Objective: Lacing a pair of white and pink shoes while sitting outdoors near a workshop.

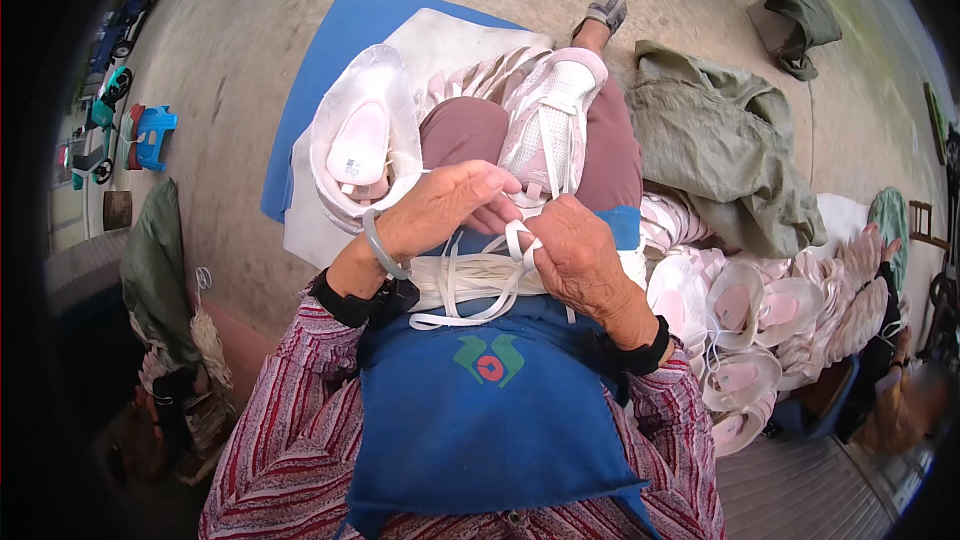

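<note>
Two hands meet over the person's lap, both busy with a bundle of white laces (470,285) that lies across a blue apron (480,420). The left hand (440,208) curls loosely over the laces, fingers bent toward the right hand (570,250), which pinches a loop of white lace between thumb and fingertips. Just beyond the hands, a white and pink shoe upper (550,120) rests on the right knee, its laces trailing down to the fingers. A second upper in clear wrap (362,140) lies on the left, beside the left knee. To the right, a heap of pink-lined uppers (750,330) covers the ground, with an olive cloth (720,140) farther off. A blue mat (325,70) lies on the far left.
</note>
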Tool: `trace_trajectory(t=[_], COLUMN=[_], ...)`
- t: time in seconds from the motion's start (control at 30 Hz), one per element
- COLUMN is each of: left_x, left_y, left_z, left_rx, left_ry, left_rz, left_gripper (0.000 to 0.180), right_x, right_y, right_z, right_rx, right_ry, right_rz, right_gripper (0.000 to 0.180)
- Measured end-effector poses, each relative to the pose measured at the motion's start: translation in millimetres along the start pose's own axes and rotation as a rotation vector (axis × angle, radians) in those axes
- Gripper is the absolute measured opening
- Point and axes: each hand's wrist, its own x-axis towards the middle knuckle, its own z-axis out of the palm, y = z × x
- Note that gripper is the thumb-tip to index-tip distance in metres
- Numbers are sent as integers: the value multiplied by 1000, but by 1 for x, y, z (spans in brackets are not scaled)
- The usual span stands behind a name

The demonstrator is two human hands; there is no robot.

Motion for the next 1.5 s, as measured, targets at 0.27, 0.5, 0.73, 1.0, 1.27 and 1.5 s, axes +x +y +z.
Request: trace_trajectory(t=[0.27,0.5,0.73,1.0,1.27,1.5], left_x=[76,67,60,58,59,52], left_y=[-14,-11,-25,-38,-44,-40], left_z=[14,16,30,50,52,40], left_rx=[-581,-356,-45,377,285,-101], left_ry=[-76,85,254,198,195,258], left_rz=[-82,-91,190,484,494,359], left_gripper=[41,37,27,17,21,32], right_x=[8,3,-2,22,41,47], right_y=[-34,-32,-9,30,43,35], right_z=[18,7,-12,-4,-10,-16], right_rx=[86,30,123,305,514,743], right_ry=[-127,-242,122,229,30,54], right_rz=[-119,-87,262,710,901,1128], right_gripper=[19,46,32,22,25,15])
